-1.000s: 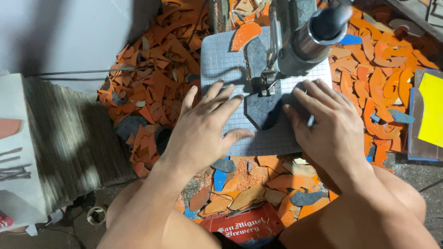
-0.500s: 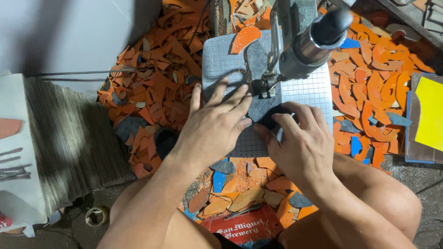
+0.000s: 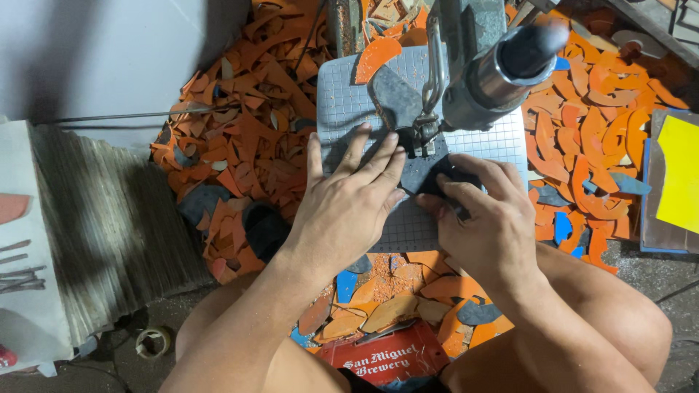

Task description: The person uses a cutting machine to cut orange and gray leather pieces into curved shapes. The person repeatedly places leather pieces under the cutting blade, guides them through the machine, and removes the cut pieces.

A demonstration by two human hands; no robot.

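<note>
A dark grey leather-like piece (image 3: pixel 426 175) lies on the grey gridded cutting mat (image 3: pixel 342 94) under the foot of a metal sewing machine (image 3: pixel 473 65). My left hand (image 3: pixel 349 204) lies flat on the mat, fingers spread, fingertips pressing the piece's left edge. My right hand (image 3: pixel 484 218) is curled over the piece's right end, pinching it between fingers and thumb. A second grey piece (image 3: pixel 397 94) and an orange piece (image 3: pixel 375 57) lie farther back on the mat.
Orange and grey offcuts (image 3: pixel 240 145) lie heaped left, right and in front of the mat. A corrugated grey sheet (image 3: pixel 95 218) sits at left, a yellow sheet (image 3: pixel 677 175) at right, a red crate (image 3: pixel 386 360) between my knees.
My right hand has gone from lying flat on the piece to curling round its right end, drawing back toward me. My left hand has stayed flat and moved a little toward the machine's foot.
</note>
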